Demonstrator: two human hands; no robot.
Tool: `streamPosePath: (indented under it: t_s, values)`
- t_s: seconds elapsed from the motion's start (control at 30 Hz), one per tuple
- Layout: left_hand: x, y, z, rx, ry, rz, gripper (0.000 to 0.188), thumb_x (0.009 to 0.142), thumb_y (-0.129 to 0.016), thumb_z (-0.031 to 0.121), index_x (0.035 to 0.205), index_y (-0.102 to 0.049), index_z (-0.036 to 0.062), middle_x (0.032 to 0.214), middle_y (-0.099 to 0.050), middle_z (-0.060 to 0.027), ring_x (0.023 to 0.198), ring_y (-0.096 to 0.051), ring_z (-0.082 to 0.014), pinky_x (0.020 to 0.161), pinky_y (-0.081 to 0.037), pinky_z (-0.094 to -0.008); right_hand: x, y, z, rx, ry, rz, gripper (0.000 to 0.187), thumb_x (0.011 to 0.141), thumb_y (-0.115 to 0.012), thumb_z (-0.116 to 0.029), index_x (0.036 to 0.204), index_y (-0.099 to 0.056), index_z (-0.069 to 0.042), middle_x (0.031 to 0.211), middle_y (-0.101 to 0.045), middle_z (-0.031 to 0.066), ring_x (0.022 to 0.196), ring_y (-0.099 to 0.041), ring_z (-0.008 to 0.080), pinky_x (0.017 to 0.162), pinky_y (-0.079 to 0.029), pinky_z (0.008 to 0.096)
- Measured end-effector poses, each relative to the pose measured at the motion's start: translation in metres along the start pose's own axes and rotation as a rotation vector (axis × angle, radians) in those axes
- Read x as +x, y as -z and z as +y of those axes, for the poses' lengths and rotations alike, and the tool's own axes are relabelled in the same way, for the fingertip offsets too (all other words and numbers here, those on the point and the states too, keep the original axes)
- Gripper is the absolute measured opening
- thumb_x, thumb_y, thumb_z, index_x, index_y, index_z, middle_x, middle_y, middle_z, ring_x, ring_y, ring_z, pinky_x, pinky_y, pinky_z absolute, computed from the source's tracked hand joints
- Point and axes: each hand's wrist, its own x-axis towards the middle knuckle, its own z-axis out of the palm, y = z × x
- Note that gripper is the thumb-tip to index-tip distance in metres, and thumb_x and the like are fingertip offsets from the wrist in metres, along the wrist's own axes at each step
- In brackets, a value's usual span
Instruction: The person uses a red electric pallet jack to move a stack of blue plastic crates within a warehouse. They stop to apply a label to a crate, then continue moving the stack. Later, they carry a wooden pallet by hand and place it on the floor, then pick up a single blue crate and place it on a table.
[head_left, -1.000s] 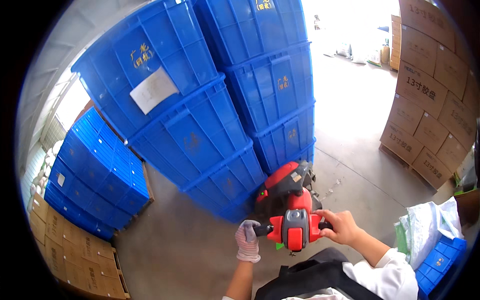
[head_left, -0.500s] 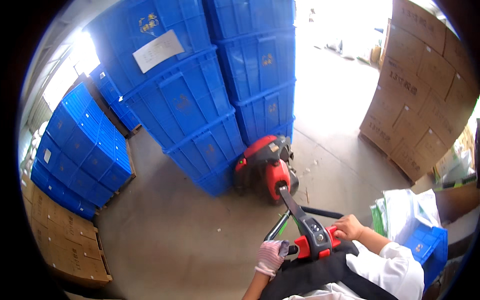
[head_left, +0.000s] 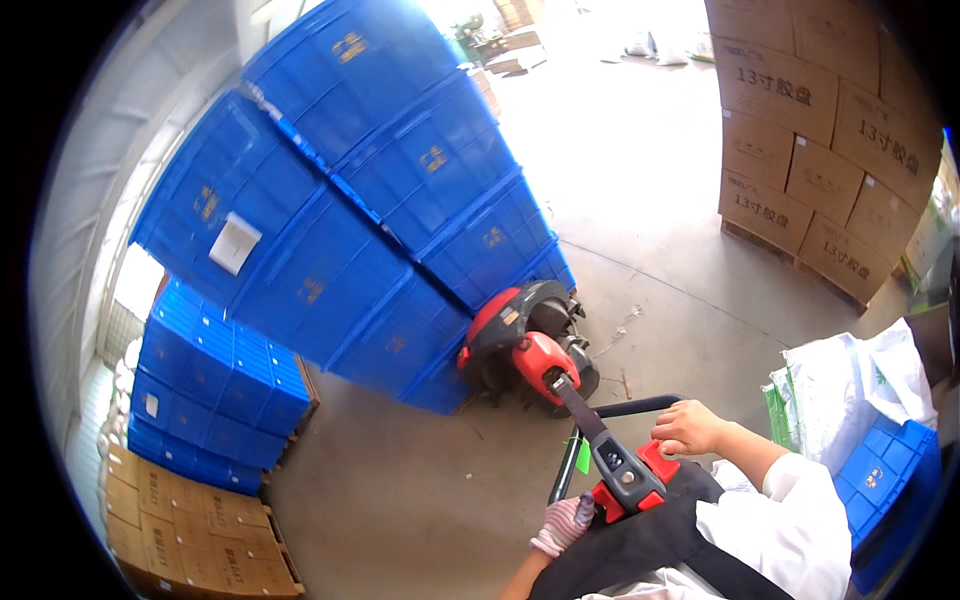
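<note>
A red and black electric pallet truck [head_left: 547, 358] stands in front of me, its tiller head [head_left: 620, 472] close to my body. My left hand [head_left: 565, 525], in a pink-striped glove, is closed around the left side of the tiller handle. At the red grip on the other side, my bare right hand [head_left: 690, 428] rests with its fingers curled around the handle. Tall stacks of blue lidded plastic crates [head_left: 345, 275] rise right beyond the truck's body. A white paper sheet [head_left: 235, 243] is stuck on one crate. The truck's forks are hidden.
Brown cartons [head_left: 790, 150] are stacked on a pallet at the far right. More blue crates [head_left: 215, 385] and low cartons [head_left: 195, 520] line the left. White sacks [head_left: 830, 390] and a blue crate [head_left: 880, 470] sit close at my right. Concrete floor [head_left: 660, 290] lies between the stacks.
The view has swung and tilted, so the tall crate stack leans left and the right cartons sit further left. The truck's body has turned slightly. Both hands stay on the handle.
</note>
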Motion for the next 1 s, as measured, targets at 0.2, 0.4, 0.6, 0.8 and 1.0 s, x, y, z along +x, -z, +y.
streamPosePath:
  t_s: [0.2, 0.4, 0.6, 0.8, 1.0]
  values:
    - [0.067, -0.065, 0.043, -0.182, 0.133, -0.217, 0.082, 0.091, -0.015, 0.069, 0.07, -0.062, 0.0046, 0.063, -0.06, -0.0181, 0.064, -0.058, -0.0391, 0.061, -0.041, -0.0461, -0.042, 0.052, 0.091, 0.108, 0.092, 0.18, 0.037, 0.085, -0.055, -0.047, 0.085, -0.061, -0.011, 0.077, -0.055, 0.0059, 0.074, -0.056, 0.0277, 0.068, -0.045, 0.039]
    - [0.082, -0.109, 0.013, -0.211, 0.454, -0.112, 0.08, 0.09, -0.021, 0.069, 0.072, -0.063, 0.0032, 0.06, -0.059, -0.0142, 0.06, -0.058, -0.0299, 0.058, -0.042, -0.043, -0.057, 0.071, 0.142, 0.227, 0.091, 0.073, 0.04, 0.083, -0.057, -0.047, 0.072, -0.06, -0.009, 0.071, -0.059, 0.0082, 0.072, -0.059, 0.0295, 0.068, -0.046, 0.0393]
    - [0.104, -0.121, 0.051, 0.031, 0.732, -0.055, 0.079, 0.091, -0.021, 0.068, 0.07, -0.062, 0.0029, 0.059, -0.058, -0.0149, 0.06, -0.059, -0.0313, 0.057, -0.042, -0.0438, -0.066, 0.053, 0.15, 0.324, 0.116, 0.141, 0.046, 0.088, -0.052, -0.043, 0.059, -0.058, -0.008, 0.059, -0.059, 0.0081, 0.061, -0.06, 0.0292, 0.063, -0.046, 0.0372]
    - [0.131, -0.136, 0.073, 0.094, 0.766, -0.059, 0.078, 0.091, -0.021, 0.066, 0.068, -0.062, 0.0026, 0.058, -0.058, -0.0156, 0.059, -0.059, -0.0327, 0.057, -0.042, -0.0447, -0.068, 0.06, 0.169, 0.385, 0.097, 0.166, 0.045, 0.086, -0.053, -0.041, 0.057, -0.061, -0.007, 0.057, -0.06, 0.0095, 0.059, -0.06, 0.0305, 0.068, -0.047, 0.0374]
    - [0.134, -0.142, 0.085, 0.071, 0.734, -0.032, 0.077, 0.092, -0.022, 0.064, 0.066, -0.061, 0.0022, 0.056, -0.058, -0.0163, 0.058, -0.059, -0.0341, 0.057, -0.043, -0.0455, -0.064, 0.076, 0.177, 0.341, 0.079, 0.028, 0.044, 0.087, -0.052, -0.039, 0.058, -0.062, -0.008, 0.059, -0.06, 0.0091, 0.06, -0.06, 0.0314, 0.067, -0.048, 0.0401]
